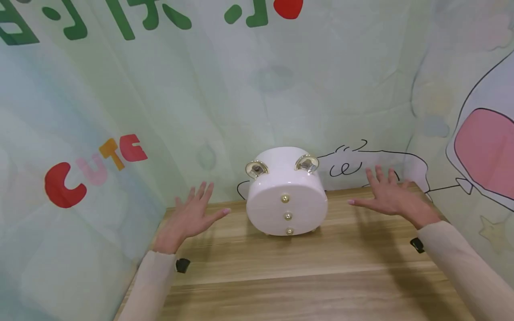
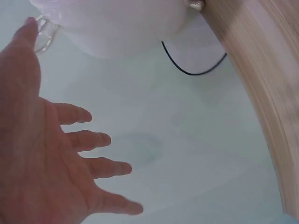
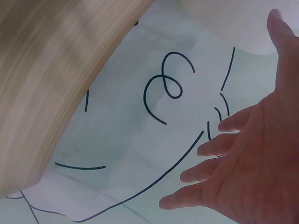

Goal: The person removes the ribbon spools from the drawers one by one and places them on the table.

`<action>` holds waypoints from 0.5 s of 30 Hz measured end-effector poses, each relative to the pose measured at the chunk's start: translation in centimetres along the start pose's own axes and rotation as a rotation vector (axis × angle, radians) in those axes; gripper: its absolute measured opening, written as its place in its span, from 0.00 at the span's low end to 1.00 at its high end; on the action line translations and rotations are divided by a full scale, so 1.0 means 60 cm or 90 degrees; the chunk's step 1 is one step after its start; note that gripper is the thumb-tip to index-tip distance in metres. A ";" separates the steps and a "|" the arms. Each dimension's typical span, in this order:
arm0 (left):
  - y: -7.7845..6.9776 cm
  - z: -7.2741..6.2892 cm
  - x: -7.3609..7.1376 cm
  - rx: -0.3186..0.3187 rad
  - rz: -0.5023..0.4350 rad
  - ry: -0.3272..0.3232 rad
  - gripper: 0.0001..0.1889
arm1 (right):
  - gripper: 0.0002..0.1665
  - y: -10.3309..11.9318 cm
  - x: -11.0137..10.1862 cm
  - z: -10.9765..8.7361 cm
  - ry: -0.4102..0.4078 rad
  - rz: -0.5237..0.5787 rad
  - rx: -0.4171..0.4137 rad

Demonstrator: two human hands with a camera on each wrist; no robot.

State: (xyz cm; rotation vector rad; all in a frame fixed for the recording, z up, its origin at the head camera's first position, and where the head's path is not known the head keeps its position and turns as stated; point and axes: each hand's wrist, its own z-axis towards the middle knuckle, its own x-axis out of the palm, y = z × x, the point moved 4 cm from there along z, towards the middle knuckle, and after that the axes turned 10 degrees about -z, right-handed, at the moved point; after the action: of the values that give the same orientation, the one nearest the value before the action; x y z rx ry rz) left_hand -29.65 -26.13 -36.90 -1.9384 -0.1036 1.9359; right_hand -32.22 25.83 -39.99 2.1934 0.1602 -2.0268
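A glossy white rounded box [image 1: 267, 209] stands on the wooden table, with a column of gold knobs down its front and two gold-rimmed, ear-like pieces on top. To its left, my left hand [image 1: 188, 218] is spread with straight fingers, apart from the box. On the other side my right hand [image 1: 391, 196] is likewise spread, holding nothing. In the left wrist view the left palm [image 2: 46, 163] shows, with part of the white box [image 2: 121, 28] above. The right wrist view shows the right palm [image 3: 252, 163] and a blurred edge of the box [image 3: 233, 23].
The wood-grain table [image 1: 289, 272] has its back edge just behind the box. A printed cloth backdrop [image 1: 321, 98] rises behind and at both sides, with coloured letters and line drawings. Dark small devices sit at both wrists, such as the left wrist device [image 1: 182, 265].
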 end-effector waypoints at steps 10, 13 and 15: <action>-0.080 -0.006 -0.021 0.132 -0.109 -0.047 0.39 | 0.72 0.044 -0.014 -0.028 -0.065 0.103 -0.041; -0.105 -0.005 -0.025 0.173 -0.138 -0.058 0.31 | 0.64 0.066 -0.013 -0.038 -0.092 0.124 -0.051; -0.119 -0.004 -0.028 0.207 -0.152 -0.069 0.27 | 0.56 0.081 -0.013 -0.045 -0.121 0.123 -0.060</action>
State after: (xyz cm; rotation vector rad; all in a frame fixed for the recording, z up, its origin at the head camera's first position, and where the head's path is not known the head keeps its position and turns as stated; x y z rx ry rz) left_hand -27.89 -20.18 -33.00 -1.5380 -0.0444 1.7733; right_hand -28.77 21.58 -38.83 1.8697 0.0206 -2.0600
